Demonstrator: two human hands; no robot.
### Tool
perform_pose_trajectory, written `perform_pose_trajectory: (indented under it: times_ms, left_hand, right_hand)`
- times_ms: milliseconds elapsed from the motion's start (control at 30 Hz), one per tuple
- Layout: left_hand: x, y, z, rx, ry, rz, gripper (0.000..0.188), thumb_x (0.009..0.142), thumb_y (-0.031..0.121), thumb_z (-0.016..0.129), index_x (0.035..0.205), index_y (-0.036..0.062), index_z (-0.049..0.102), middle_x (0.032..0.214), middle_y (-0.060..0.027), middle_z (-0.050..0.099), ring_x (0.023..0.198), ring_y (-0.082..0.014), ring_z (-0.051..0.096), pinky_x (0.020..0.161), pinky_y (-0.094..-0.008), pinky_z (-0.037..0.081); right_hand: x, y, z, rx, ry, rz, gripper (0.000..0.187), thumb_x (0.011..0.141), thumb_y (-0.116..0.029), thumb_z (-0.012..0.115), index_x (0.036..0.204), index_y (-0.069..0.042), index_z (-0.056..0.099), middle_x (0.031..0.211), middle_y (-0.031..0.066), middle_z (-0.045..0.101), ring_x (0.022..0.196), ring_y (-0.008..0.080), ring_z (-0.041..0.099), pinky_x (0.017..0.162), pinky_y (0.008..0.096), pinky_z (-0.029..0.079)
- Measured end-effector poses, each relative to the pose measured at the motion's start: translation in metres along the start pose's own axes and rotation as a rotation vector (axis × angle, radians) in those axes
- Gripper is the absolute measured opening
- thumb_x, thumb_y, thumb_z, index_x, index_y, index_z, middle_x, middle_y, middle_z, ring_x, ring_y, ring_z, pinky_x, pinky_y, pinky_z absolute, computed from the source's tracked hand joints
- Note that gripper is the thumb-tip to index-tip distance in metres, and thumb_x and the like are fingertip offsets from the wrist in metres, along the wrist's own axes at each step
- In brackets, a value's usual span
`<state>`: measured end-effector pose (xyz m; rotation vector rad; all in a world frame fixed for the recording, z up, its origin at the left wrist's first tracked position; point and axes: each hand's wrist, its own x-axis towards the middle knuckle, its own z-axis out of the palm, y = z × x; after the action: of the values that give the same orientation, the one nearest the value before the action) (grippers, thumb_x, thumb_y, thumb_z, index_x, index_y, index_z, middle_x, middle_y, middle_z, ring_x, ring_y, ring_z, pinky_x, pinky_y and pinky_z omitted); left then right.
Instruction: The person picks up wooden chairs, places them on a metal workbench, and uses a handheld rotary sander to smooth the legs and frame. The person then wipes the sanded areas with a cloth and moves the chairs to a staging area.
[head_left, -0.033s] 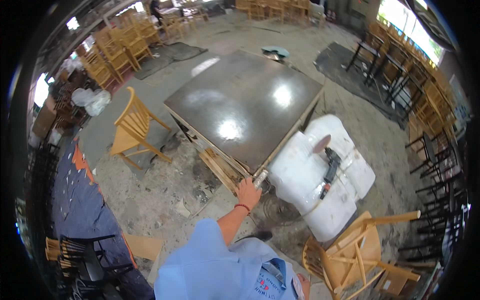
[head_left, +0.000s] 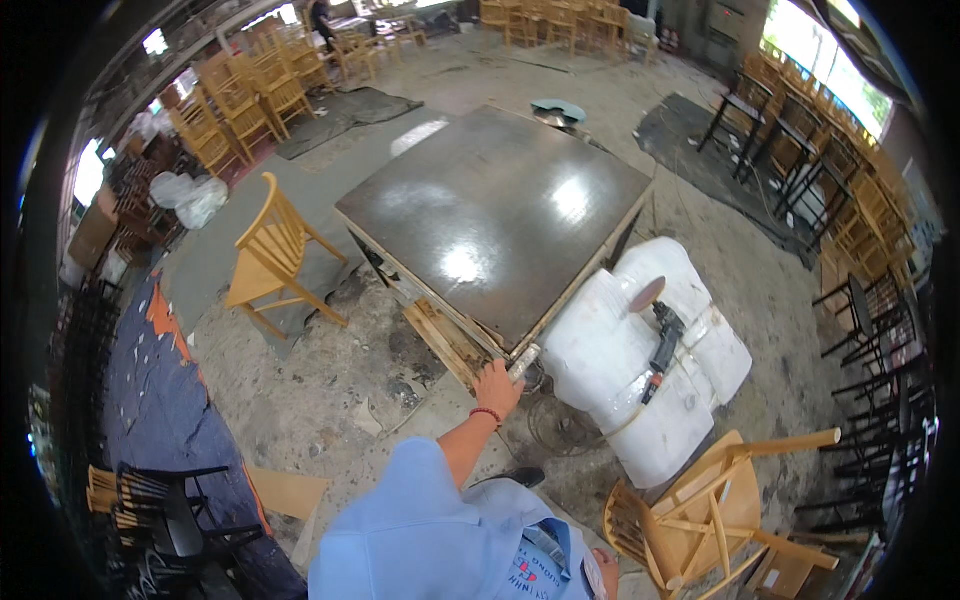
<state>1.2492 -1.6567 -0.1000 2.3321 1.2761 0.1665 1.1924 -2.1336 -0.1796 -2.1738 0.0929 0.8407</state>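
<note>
In front of me stands a square table with a dark, glossy top [head_left: 490,215]; bright light patches reflect on it. My left hand [head_left: 496,388], with a red bead bracelet at the wrist, is at its near corner. Its fingers are closed about a short, pale, mottled bar-shaped piece [head_left: 524,362], held against the corner; what the piece is I cannot make out. Just left of this hand, a raw wooden board [head_left: 440,338] shows below the table edge. My right hand [head_left: 606,572] is low by my body, mostly cut off by sleeve and picture edge, its fingers hidden.
Right of the table, an angle grinder [head_left: 664,345] with a reddish disc lies on white wrapped padding [head_left: 660,440]. An overturned wooden chair [head_left: 700,500] lies near right; another chair [head_left: 275,260] stands left. A hose [head_left: 560,425] coils on the floor. Stacked chairs [head_left: 240,100] line the sides.
The whole view has shifted slightly. My left hand stays at the table corner, and the pale piece beside its fingers looks slightly turned.
</note>
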Motion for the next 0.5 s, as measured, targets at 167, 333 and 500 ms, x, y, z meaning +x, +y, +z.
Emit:
perform_pose_trajectory:
  times_ms: [167, 333, 500]
  left_hand:
    - [0.007, -0.022, 0.018, -0.179, -0.173, -0.112, 0.045, 0.089, 0.033, 0.064, 0.116, -0.001, 0.052, 0.106, -0.0207, 0.064, 0.1, -0.037, 0.063, 0.085, -0.0444, 0.049]
    - [-0.036, 0.019, -0.012, -0.376, -0.244, 0.073, 0.051, 0.091, 0.035, 0.063, 0.127, -0.0001, 0.05, 0.107, -0.0209, 0.066, 0.096, -0.0341, 0.066, 0.082, -0.0415, 0.052]
    - [-0.119, 0.085, -0.029, -0.961, -0.956, 0.18, 0.052, 0.092, 0.031, 0.063, 0.129, -0.0013, 0.047, 0.101, -0.0067, 0.063, 0.076, -0.013, 0.061, 0.063, -0.0272, 0.052]
  right_hand:
    - [0.009, -0.094, -0.006, 0.2, -0.131, 0.146, 0.037, 0.089, -0.016, 0.061, 0.119, 0.006, 0.058, 0.094, 0.0118, 0.065, 0.077, 0.0195, 0.064, 0.065, 0.0313, 0.052]
    - [-0.006, -0.196, -0.028, -0.045, 0.079, -0.464, 0.039, 0.085, -0.011, 0.063, 0.121, 0.002, 0.058, 0.095, 0.0142, 0.064, 0.086, 0.0232, 0.062, 0.077, 0.0347, 0.05]
    - [-0.053, -0.273, -0.043, -0.388, 0.289, -0.932, 0.05, 0.079, -0.002, 0.064, 0.129, -0.002, 0.054, 0.121, 0.0191, 0.054, 0.107, 0.0343, 0.056, 0.09, 0.0405, 0.048]
